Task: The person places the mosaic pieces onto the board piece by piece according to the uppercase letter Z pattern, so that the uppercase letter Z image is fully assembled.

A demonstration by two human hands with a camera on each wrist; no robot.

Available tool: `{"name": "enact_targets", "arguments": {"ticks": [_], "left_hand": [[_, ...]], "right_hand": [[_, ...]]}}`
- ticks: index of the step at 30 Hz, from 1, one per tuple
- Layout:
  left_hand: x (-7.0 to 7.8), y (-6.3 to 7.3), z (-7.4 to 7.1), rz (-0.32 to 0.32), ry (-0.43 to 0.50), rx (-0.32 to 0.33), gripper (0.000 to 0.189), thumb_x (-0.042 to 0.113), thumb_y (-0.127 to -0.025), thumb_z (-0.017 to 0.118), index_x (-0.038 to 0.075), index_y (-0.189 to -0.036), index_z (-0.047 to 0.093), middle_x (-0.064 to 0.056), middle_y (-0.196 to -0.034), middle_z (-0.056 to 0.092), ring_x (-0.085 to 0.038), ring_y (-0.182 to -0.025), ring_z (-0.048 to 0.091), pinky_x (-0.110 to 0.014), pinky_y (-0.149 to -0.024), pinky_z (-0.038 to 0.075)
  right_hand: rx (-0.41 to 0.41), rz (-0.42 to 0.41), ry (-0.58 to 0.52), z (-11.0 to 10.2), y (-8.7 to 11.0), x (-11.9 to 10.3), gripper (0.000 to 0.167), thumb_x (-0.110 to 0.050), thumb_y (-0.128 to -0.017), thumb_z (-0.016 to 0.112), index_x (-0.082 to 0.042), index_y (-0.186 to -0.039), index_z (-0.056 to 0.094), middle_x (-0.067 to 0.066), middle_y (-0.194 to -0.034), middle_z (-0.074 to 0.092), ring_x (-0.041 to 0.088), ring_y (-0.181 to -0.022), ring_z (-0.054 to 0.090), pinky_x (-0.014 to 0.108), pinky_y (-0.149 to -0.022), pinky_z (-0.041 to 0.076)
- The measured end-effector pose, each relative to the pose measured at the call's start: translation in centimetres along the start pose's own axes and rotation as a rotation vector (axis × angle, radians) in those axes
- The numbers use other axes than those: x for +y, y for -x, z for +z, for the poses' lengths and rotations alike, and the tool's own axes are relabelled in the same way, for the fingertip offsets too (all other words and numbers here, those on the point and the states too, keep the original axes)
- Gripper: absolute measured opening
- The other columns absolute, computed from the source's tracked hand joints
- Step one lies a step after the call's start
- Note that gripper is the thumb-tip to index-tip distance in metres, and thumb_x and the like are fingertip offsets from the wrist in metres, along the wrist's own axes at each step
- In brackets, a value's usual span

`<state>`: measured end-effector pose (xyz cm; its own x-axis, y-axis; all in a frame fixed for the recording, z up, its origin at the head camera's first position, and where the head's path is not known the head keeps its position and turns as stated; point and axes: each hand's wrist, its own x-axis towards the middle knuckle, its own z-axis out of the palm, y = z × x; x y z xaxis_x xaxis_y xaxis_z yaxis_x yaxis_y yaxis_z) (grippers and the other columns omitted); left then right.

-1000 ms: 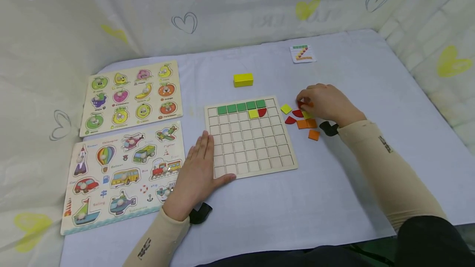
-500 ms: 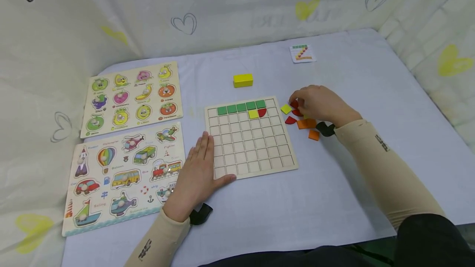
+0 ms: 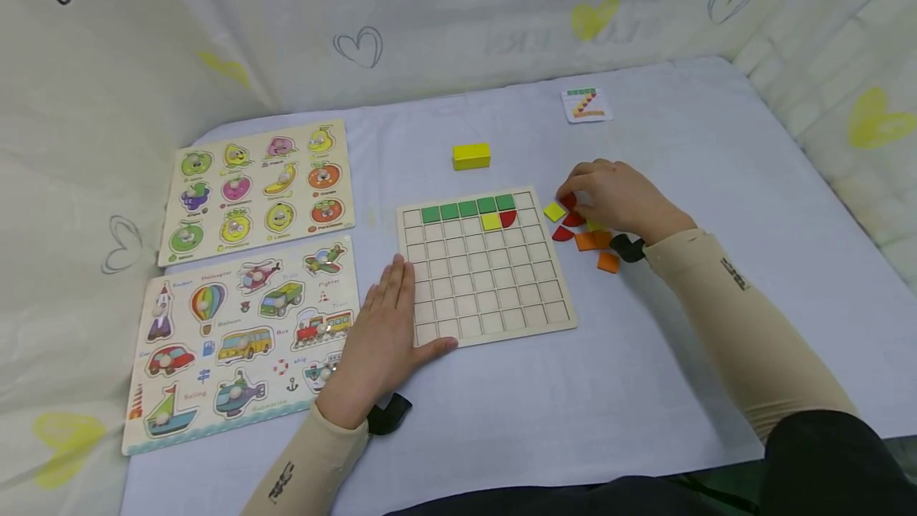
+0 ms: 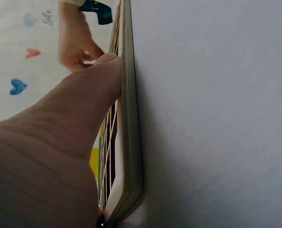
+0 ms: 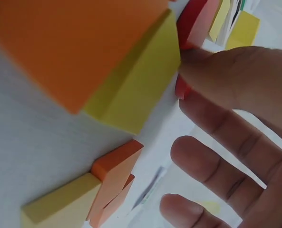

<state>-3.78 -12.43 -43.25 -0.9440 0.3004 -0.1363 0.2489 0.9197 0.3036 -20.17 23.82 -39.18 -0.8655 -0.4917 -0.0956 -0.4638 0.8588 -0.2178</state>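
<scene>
A wooden grid board [image 3: 476, 285] lies mid-table. My left hand [image 3: 383, 333] rests along its left side with straight fingers, and the thumb [image 4: 105, 66] touches the near edge. Several green squares [image 3: 468, 209] form a row near the board's top, with a yellow square [image 3: 490, 221] and a red quarter-circle piece [image 3: 508, 218] below. Right of the board, my right hand [image 3: 619, 199] pinches another red piece [image 5: 182, 88] between thumb and index finger, low over the loose pieces. Around it lie a yellow square [image 3: 555, 212], red pieces [image 3: 563, 234] and orange squares [image 3: 592, 240]; the hand partly hides some.
A yellow block [image 3: 470, 156] sits behind the board. Farther back right lies a small pattern card [image 3: 587, 104]. On the left are a fruit puzzle [image 3: 258, 221] and a vehicle puzzle [image 3: 179, 428], the latter close to my left hand.
My right hand has shifted slightly left among the loose pieces, and its fingertips are now at a red piece at the pile's far side. The left hand stays put on the board.
</scene>
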Motion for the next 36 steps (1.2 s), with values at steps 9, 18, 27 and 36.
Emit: {"name": "enact_targets", "arguments": {"ticks": [9, 18, 27, 36], "left_hand": [[0.0, 0.0, 0.0, 0.000, 0.001, -0.005, 0.125, 0.075, -0.085, 0.068, -0.003, -0.165, 0.012, -0.021, -0.175, 0.007, -0.036, -0.163, 0.013, -0.054, -0.130, 0.025], [-0.1, 0.1, 0.0, -0.002, -0.006, 0.002, 0.125, 0.075, -0.085, 0.068, -0.003, -0.165, 0.012, -0.021, -0.175, 0.008, -0.036, -0.163, 0.014, -0.054, -0.130, 0.026], [0.0, 0.1, 0.0, 0.006, -0.014, 0.007, 0.125, 0.076, -0.085, 0.067, -0.004, -0.164, 0.013, -0.022, -0.174, 0.010, -0.036, -0.163, 0.015, -0.054, -0.129, 0.027], [0.0, 0.0, 0.0, 0.007, -0.022, -0.001, 0.125, 0.077, -0.085, 0.067, -0.003, -0.165, 0.013, -0.021, -0.175, 0.009, -0.036, -0.163, 0.015, -0.054, -0.129, 0.027]], "right_hand": [[0.015, 0.006, 0.027, 0.2, -0.3, -0.1, 0.019, -0.013, -0.091, 0.077, -0.012, -0.110, 0.080, 0.007, -0.109, 0.074, 0.030, -0.105, 0.062, 0.053, -0.101, 0.050], [0.074, -0.103, -0.033, 0.8, -0.4, -2.8, 0.018, -0.017, -0.089, 0.081, -0.013, -0.106, 0.079, 0.003, -0.105, 0.074, 0.028, -0.103, 0.063, 0.052, -0.101, 0.049], [0.054, -0.222, -0.020, 1.9, -1.1, -6.8, 0.022, -0.021, -0.089, 0.083, -0.015, -0.109, 0.080, 0.003, -0.107, 0.074, 0.025, -0.102, 0.062, 0.044, -0.091, 0.050], [0.090, -0.308, 0.023, 2.0, -1.8, -8.6, 0.018, -0.022, -0.088, 0.084, -0.017, -0.105, 0.080, -0.001, -0.096, 0.072, 0.020, -0.093, 0.060, 0.039, -0.086, 0.047]]}}
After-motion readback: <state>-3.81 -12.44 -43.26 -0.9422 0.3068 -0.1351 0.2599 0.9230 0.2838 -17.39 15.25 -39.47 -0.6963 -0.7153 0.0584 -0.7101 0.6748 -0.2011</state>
